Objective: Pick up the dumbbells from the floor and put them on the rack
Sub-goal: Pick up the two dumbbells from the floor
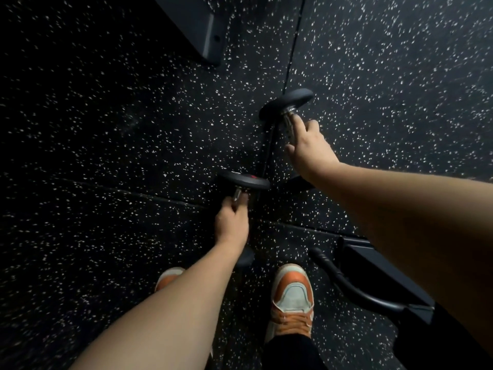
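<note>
Black rubber floor flecked with white fills the view, seen from above by a person bending down with both bare arms stretched forward. The left hand is wrapped tightly around the metal handle of a near dumbbell, whose round black head shows just beyond the knuckles; its other head is mostly hidden under the wrist. The right hand reaches a far dumbbell, its fingers lying along the silver handle and the thumb spread out, so the grip is loose and not closed around it. That dumbbell's far head is black and tilted, resting on the floor; its near head is partly covered by the wrist. Below, two orange and pale grey sneakers stand on the floor. A dark metal frame foot sits at the top, and a black curved bar lies at lower right.
</note>
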